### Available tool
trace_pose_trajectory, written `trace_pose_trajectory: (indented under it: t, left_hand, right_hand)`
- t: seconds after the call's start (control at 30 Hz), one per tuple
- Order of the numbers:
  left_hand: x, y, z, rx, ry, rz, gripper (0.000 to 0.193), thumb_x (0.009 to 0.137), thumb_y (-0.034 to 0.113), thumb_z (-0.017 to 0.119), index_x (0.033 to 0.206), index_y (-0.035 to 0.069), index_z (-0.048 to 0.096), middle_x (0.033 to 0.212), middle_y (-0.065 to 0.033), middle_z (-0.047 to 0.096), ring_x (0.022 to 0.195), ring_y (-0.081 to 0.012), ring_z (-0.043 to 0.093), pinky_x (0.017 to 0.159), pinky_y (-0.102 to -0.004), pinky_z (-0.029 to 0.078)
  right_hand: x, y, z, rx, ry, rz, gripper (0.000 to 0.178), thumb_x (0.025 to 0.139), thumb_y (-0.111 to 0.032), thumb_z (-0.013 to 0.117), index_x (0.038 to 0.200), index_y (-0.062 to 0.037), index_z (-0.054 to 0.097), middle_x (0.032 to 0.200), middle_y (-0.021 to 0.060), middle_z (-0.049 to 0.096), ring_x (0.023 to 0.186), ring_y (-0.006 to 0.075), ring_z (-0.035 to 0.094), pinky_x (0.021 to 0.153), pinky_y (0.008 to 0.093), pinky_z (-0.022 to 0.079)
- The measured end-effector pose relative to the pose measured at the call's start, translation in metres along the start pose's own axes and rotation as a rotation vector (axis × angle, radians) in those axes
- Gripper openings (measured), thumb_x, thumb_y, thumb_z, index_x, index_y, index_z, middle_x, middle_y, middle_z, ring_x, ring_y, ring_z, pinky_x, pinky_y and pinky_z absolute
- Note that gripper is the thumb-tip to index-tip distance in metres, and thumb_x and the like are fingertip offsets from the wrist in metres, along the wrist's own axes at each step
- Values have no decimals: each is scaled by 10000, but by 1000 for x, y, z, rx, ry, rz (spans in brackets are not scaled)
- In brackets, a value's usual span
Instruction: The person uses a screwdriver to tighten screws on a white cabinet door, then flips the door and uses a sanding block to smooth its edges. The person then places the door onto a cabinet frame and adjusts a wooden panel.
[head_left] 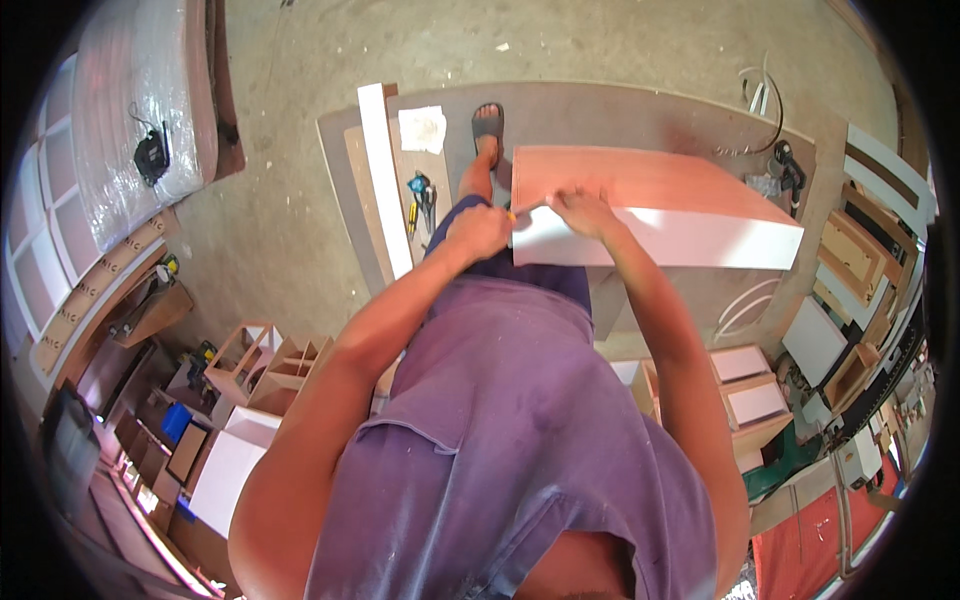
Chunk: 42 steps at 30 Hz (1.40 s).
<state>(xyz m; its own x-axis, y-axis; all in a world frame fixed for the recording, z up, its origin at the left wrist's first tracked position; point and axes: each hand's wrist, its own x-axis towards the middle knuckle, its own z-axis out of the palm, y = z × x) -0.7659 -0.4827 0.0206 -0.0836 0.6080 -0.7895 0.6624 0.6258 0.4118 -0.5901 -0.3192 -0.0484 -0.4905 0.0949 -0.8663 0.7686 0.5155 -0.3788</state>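
My left hand is closed around the handle of a slim, file-like metal tool with a bit of yellow-orange at its base. The blade lies across the near left corner of a box-shaped cabinet piece, which has a white front edge and a reddish-brown top. My right hand is at the tool's far end, fingers bent over the top edge of the piece and seeming to pinch the tip. The tool's exact kind is too small to make out.
The piece lies on a large grey-brown board. Left of it are a long white strip, a white cloth or paper and hand tools. A power tool sits right. Wrapped panels stand far left; wooden cabinets stand behind me.
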Motion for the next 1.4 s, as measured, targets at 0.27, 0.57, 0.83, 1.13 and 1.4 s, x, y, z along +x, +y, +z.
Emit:
trace_pose_trajectory:
  t: [0.27,0.57,0.83,1.13,1.4]
  left_hand:
    - [17,-10,-7,-12,31,53,387,990,355,484,994,33,699,904,-269,694,886,-445,678,816,-548,526]
    - [14,-23,1,51,60,116,378,983,372,496,1030,47,683,893,-259,694,858,-438,678,793,-542,526]
    - [19,-26,5,11,-15,96,425,1001,399,438,1091,55,671,963,-246,703,919,-427,680,832,-533,523]
    - [68,-69,11,2,-79,234,414,995,413,475,1102,74,687,1048,-227,688,1033,-411,633,911,-504,484]
    - [11,-43,0,-60,-42,100,411,1002,399,464,1079,61,686,963,-246,690,962,-423,650,860,-517,493]
  right_hand:
    - [-2,-9,-12,-12,-32,-7,774,987,-685,176,1497,-165,437,1567,39,396,1486,302,272,1171,651,38]
    - [1,-7,-5,25,24,3,792,980,-690,175,1497,-147,432,1575,56,380,1478,276,291,1173,646,78]
    - [6,3,3,72,57,84,751,996,-653,208,1489,-136,442,1565,33,399,1416,286,405,1146,691,93]
    - [5,-18,-2,-12,3,145,769,965,-713,204,1483,-209,466,1587,9,362,1473,287,303,1132,724,76]
    - [-15,-15,-5,63,-22,51,818,951,-740,181,1488,-188,458,1597,9,343,1478,301,290,1144,709,94]
